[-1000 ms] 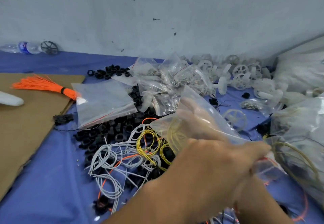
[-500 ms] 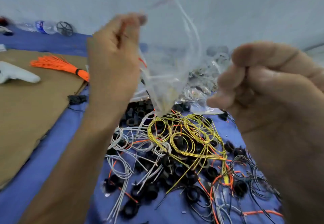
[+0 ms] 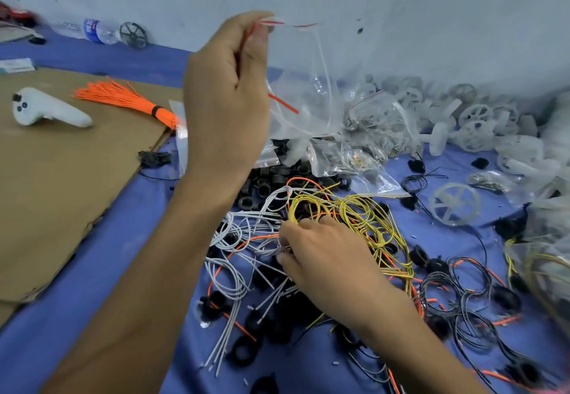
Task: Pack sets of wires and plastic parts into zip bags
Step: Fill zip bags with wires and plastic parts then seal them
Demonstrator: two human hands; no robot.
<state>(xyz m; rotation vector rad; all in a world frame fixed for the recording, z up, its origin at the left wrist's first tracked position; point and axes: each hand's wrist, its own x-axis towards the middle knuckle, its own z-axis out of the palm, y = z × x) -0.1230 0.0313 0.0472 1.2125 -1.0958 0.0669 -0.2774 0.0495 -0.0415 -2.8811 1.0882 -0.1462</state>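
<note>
My left hand [image 3: 228,94] is raised and pinches the red-striped top edge of a clear zip bag [image 3: 305,85], which hangs open below it. My right hand [image 3: 320,251] is down on the pile of coiled wires, its fingers curled round yellow wire coils [image 3: 354,211] and white wire coils [image 3: 246,233]. Orange wires [image 3: 305,182] and black plastic rings [image 3: 265,183] lie mixed in the same heap on the blue cloth [image 3: 129,239].
A brown cardboard sheet [image 3: 61,177] lies left with a white controller [image 3: 46,111] and an orange wire bundle [image 3: 123,98]. Filled zip bags [image 3: 364,146] and white plastic wheels [image 3: 475,122] crowd the back right. Black wire coils [image 3: 462,301] lie at right. A water bottle [image 3: 89,31] rests by the wall.
My right hand dropped from beside the bag down onto the wire pile and closed on coils. My left hand kept the bag raised, shifting it slightly right.
</note>
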